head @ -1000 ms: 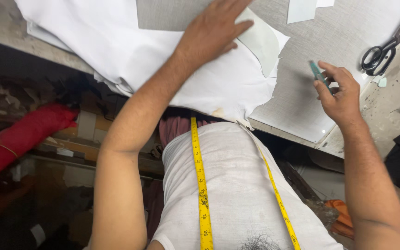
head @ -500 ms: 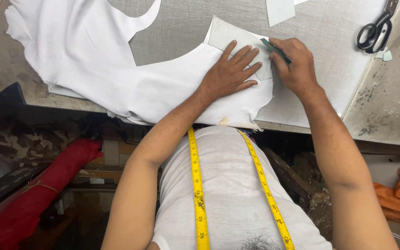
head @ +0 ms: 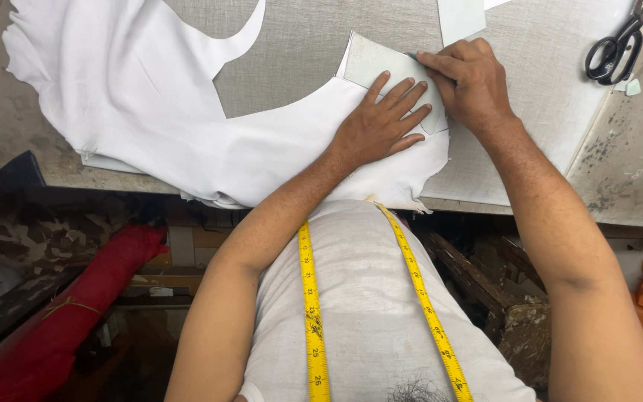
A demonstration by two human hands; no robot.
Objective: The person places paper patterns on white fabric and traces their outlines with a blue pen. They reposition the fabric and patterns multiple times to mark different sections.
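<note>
Compared with a moment ago, little moved: left hand (head: 381, 123) still spread flat, fingers wide, pinning the pale card pattern (head: 377, 63) onto the white cloth (head: 187, 112) at the table (head: 299, 45) middle. Right hand (head: 474, 82) still curled tight around a small marking tool at the pattern's far right edge, apparently tracing. Scissors (head: 615, 45) lying far right, untouched.

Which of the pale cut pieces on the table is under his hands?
The pale card piece lying on the white cloth, pinned by the left hand; the other piece lies untouched at the top edge.
</note>
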